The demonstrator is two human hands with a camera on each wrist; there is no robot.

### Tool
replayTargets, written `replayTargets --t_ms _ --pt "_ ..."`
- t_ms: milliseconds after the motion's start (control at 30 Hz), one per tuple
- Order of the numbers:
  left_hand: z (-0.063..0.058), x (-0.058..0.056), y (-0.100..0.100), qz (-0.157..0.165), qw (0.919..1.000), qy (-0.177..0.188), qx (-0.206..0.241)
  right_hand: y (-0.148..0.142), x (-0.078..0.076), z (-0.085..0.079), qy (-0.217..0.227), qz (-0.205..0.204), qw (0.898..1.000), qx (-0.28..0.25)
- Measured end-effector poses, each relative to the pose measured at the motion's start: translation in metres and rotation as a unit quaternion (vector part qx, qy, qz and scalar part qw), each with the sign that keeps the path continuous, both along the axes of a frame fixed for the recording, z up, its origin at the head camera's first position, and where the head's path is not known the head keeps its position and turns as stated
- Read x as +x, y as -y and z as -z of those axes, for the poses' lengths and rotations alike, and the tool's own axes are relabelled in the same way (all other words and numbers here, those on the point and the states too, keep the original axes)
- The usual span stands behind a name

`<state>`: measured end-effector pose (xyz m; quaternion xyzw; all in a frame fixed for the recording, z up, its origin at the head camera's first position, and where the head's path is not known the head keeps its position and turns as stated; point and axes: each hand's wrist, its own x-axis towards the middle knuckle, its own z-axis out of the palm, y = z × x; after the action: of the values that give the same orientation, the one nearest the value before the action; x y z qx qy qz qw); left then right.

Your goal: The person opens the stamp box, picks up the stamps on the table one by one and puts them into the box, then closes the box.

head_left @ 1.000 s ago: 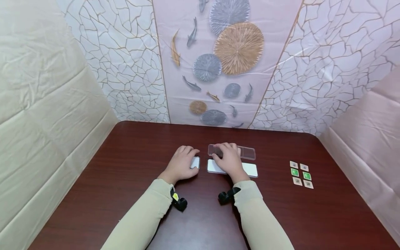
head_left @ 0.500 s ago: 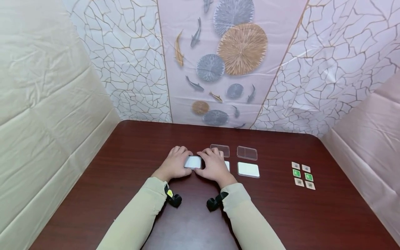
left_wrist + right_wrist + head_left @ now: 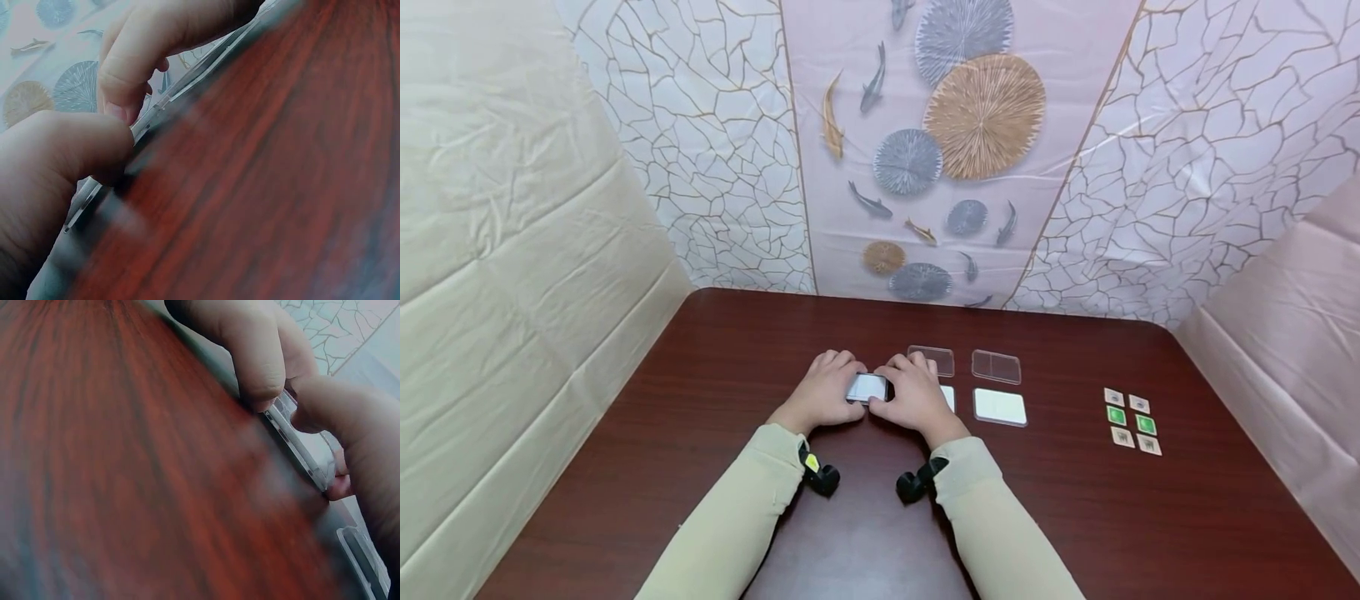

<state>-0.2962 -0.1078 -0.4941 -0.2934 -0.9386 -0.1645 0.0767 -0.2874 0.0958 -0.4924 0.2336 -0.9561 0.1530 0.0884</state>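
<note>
Between my two hands, flat on the table, lies a small clear plastic case [image 3: 867, 387] with a white inside. My left hand [image 3: 823, 392] grips its left end, thumb at the near edge and fingers at the far edge. At the other end my right hand [image 3: 913, 400] holds it the same way. The right wrist view shows the thin side of the case [image 3: 300, 447] low over the wood, with thumb and fingertips at its edge. In the left wrist view its edge [image 3: 200, 69] runs close along the tabletop. My fingers hide both ends from above.
Right of my hands lies another white-filled case [image 3: 1000, 407]; a further one [image 3: 949, 397] is partly behind my right hand. Two clear lids, one left [image 3: 932, 361] and one right [image 3: 996, 367], lie behind them. Several small square tiles [image 3: 1122, 437], two green, sit farther right.
My right hand has come left from over the white cases and lids to the right end of the case by my left hand. Over the last half second both hands have barely moved.
</note>
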Motion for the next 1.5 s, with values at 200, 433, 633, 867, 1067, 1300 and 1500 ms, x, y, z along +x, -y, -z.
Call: replayTargets --t_ms 200,433,633,867,1067,1300,1500 --pt "-0.001 -0.001 0.000 -0.003 0.9999 0.016 0.004 -0.001 0.000 0.001 0.003 0.006 1.000 -0.008" --pt "-0.001 -0.001 0.005 -0.026 0.9983 0.049 0.020 0.000 -0.001 0.001 0.003 0.007 1.000 -0.020" --pt "0.001 -0.002 0.017 -0.057 0.9963 0.053 0.038 -0.002 -0.006 -0.002 -0.005 0.008 0.999 -0.033" --pt "0.006 -0.003 0.027 -0.086 0.9933 0.061 0.048 -0.010 -0.021 -0.003 0.022 0.026 0.999 -0.028" --pt "0.010 -0.002 0.028 -0.088 0.9920 0.067 0.060 -0.014 -0.033 -0.010 0.044 0.035 0.998 -0.019" --pt "0.009 0.000 0.028 -0.084 0.9921 0.060 0.071 -0.011 -0.045 -0.018 0.054 0.048 0.997 0.008" --pt "0.006 0.001 0.029 -0.085 0.9919 0.069 0.063 -0.006 -0.051 -0.019 0.072 0.047 0.996 0.030"
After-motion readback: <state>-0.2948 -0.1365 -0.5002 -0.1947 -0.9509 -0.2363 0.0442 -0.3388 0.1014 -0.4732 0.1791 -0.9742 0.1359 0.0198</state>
